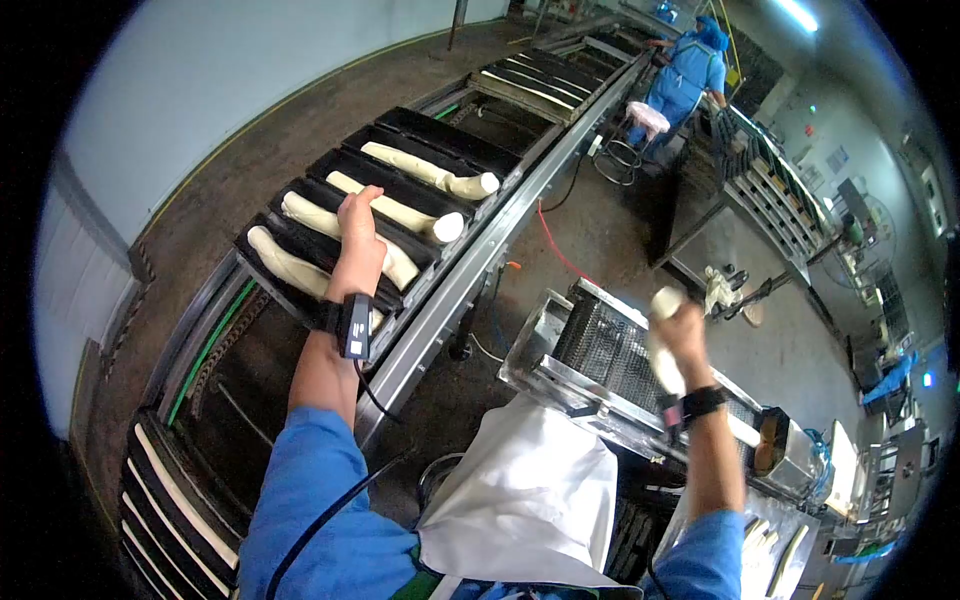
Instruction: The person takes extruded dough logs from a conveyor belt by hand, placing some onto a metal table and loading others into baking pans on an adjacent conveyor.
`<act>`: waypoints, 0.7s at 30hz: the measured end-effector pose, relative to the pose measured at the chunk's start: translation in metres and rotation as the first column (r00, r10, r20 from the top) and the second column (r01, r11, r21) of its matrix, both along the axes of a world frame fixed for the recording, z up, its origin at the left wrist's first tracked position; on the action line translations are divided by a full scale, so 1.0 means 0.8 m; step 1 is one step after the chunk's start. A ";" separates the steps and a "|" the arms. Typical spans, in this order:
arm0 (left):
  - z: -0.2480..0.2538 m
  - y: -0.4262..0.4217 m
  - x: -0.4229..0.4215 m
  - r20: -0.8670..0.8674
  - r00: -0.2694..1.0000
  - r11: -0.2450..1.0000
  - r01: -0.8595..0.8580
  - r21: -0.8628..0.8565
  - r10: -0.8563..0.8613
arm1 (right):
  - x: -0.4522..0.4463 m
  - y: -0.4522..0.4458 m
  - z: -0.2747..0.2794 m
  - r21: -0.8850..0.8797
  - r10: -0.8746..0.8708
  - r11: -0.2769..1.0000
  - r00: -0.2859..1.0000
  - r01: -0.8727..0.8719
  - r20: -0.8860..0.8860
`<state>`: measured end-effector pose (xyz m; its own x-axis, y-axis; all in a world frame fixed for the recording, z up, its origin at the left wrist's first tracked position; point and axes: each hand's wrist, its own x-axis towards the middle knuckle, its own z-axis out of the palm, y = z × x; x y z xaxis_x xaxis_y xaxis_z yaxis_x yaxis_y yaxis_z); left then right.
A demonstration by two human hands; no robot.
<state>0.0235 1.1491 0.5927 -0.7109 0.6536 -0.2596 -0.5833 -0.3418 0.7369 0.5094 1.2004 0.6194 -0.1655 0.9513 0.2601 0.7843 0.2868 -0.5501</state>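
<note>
Several pale dough rolls lie in the black grooved baking pan (400, 135) on the conveyor at left. My left hand (360, 238) is over this pan, its fingers curled down on a dough roll (390, 211) that ends in a thick, rounded lump. A shorter dough roll (398, 268) passes beneath the same hand. Beyond it, another dough roll (405, 162) has a thick, bent end. One more dough roll (280, 262) sits nearest my forearm, which partly covers it. My right hand (680, 338), slightly blurred, is closed around a dough piece (667, 302) above a small mesh-belt conveyor (600, 340).
Long thin dough strips fill a pan (165, 500) at lower left and another pan (540, 82) farther up the line. A metal rail (480, 255) edges the conveyor. A co-worker in blue (685, 75) stands near a stool (648, 118). More dough pieces (765, 545) lie on a tray at lower right.
</note>
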 end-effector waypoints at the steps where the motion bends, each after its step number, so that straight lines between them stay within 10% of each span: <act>1: -0.006 0.000 -0.010 -0.018 0.999 0.997 0.032 0.072 -0.030 | -0.013 -0.001 0.058 -0.029 -0.026 0.999 0.989 0.022 -0.147; 3: 0.043 -0.014 0.033 -0.409 0.908 0.991 -0.120 -0.052 0.088 | -0.012 0.014 0.144 -0.012 0.030 0.999 0.940 -0.036 -0.341; 8: 0.031 0.022 0.029 -0.290 0.957 0.938 -0.112 -0.328 0.013 | -0.076 -0.001 0.282 0.175 0.413 0.844 0.406 -0.507 -0.816; 10: -0.060 0.035 -0.033 -0.769 0.495 0.776 -0.259 -0.575 -0.405 | -0.103 -0.019 0.294 0.171 0.436 0.730 0.258 -0.662 -0.862; 11: -0.075 0.031 -0.039 -0.767 0.462 0.733 -0.304 -0.608 -0.445 | -0.108 -0.028 0.292 0.134 0.476 0.730 0.357 -0.671 -0.804; 14: -0.080 0.037 -0.061 -0.393 0.915 0.887 -0.251 -0.388 0.087 | -0.100 -0.040 0.258 -0.039 0.410 0.753 0.514 -0.657 -0.754; 19: -0.016 0.001 -0.101 -0.302 0.953 0.947 -0.115 -0.301 0.020 | -0.024 -0.023 0.170 -0.353 0.239 0.805 0.806 -0.476 -0.541; 21: 0.012 0.008 -0.072 -0.407 0.878 0.871 -0.389 -0.298 0.253 | -0.003 -0.039 0.158 -0.537 0.114 0.798 0.944 -0.273 -0.311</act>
<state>-0.0339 1.1557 0.6023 -0.9510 0.2807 -0.1292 -0.1726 -0.1356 0.9756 0.5067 1.1690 0.7460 -0.3677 0.8943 -0.2550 0.5590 -0.0066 -0.8291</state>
